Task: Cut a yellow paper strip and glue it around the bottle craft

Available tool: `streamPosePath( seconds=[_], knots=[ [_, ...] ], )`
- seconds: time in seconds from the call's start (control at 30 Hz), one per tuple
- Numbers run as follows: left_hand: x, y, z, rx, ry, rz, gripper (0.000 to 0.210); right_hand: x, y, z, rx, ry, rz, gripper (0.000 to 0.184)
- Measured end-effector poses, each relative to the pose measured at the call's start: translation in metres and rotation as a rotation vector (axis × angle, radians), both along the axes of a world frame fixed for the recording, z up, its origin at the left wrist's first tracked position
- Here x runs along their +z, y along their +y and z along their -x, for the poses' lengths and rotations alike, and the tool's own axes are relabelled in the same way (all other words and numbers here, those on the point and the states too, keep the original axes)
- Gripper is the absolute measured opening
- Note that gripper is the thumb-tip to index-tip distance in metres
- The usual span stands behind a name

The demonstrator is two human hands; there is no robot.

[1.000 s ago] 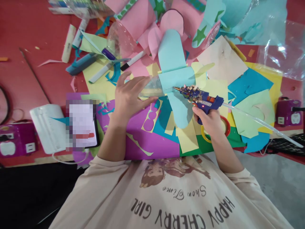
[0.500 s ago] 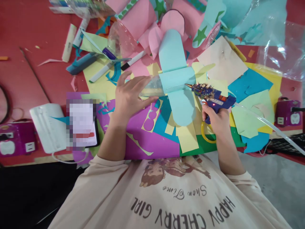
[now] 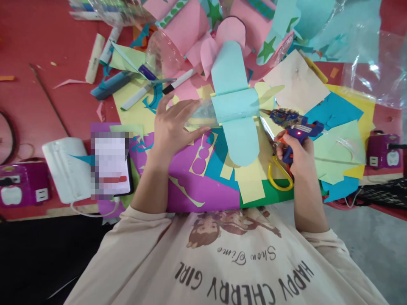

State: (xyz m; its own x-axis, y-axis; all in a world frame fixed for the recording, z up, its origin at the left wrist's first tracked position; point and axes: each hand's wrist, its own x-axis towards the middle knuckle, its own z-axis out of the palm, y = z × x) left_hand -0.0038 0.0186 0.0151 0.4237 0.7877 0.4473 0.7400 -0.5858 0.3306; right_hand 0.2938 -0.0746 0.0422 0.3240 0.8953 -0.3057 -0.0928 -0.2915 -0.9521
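**A:** Head cam, looking straight down at the craft mess. Glue gun [image 3: 291, 123] is the main thing, blue body, nozzle pointing left, tip just beside the right edge of the light blue paper [image 3: 235, 106] that's wrapped over a clear bottle [image 3: 203, 116]. Red light is lit on the gun's side.

**B:** Who's got what?

**A:** Right hand [image 3: 297, 154] is closed around the gun's grip, with a finger on the orange trigger. Left hand [image 3: 173, 127] lies spread, fingers loosely curved, pressing on the bottle's left end. The bottle lies on its side across the paper pile, in the middle of the table.

**B:** And around it?

**A:** Yellow-handled scissors [image 3: 280, 178] right under the gun hand. Purple sheet [image 3: 190, 186] below the left wrist. Phone [image 3: 110, 165] with a blurred screen further left, lying on a white mask [image 3: 63, 167]. Markers [image 3: 176, 82] and pink paper [image 3: 190, 29] up top, clear plastic wrap [image 3: 375, 72] far right, all on a red table [image 3: 32, 97].
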Motion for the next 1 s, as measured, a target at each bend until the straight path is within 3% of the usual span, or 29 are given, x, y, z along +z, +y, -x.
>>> streamPosePath(
  seconds=[0.13,0.23,0.33,0.43,0.53,0.6,0.7,0.77,0.87,0.9,1.0],
  knots=[
    [-0.002,0.006,0.003,0.058,-0.019,0.067,0.059,0.004,-0.006,-0.026,-0.196,0.005,0.034,0.016],
    [-0.006,0.01,0.005,0.144,-0.045,0.165,0.065,-0.001,-0.009,-0.057,-0.262,-0.076,0.044,0.01],
    [-0.008,0.013,0.007,0.191,-0.075,0.21,0.066,-0.008,-0.013,-0.088,-0.388,-0.316,0.041,0.005],
    [-0.008,0.013,0.006,0.197,-0.057,0.249,0.064,-0.006,-0.019,-0.109,-0.34,-0.459,0.135,0.016],
    [-0.006,0.013,0.005,0.199,-0.049,0.258,0.063,0.002,-0.027,-0.115,-0.212,-0.825,0.172,0.044],
    [-0.006,0.012,0.004,0.2,-0.058,0.239,0.061,0.006,-0.029,-0.109,-0.19,-1.01,0.092,0.051],
    [-0.007,0.012,0.003,0.202,-0.073,0.204,0.063,0.005,-0.028,-0.081,-0.193,-1.023,-0.072,0.042],
    [-0.008,0.012,0.002,0.198,-0.073,0.201,0.065,-0.001,-0.026,-0.051,-0.04,-0.964,-0.094,0.027],
    [-0.01,0.012,0.003,0.199,-0.065,0.214,0.062,-0.009,-0.023,-0.001,0.433,-0.882,-0.227,0.012],
    [-0.011,0.012,0.003,0.199,-0.066,0.217,0.061,-0.012,-0.023,0.014,0.532,-0.886,-0.27,0.012],
    [-0.012,0.011,0.004,0.187,-0.082,0.218,0.056,-0.019,-0.022,0.047,0.647,-0.964,-0.266,0.011]
  ],
)
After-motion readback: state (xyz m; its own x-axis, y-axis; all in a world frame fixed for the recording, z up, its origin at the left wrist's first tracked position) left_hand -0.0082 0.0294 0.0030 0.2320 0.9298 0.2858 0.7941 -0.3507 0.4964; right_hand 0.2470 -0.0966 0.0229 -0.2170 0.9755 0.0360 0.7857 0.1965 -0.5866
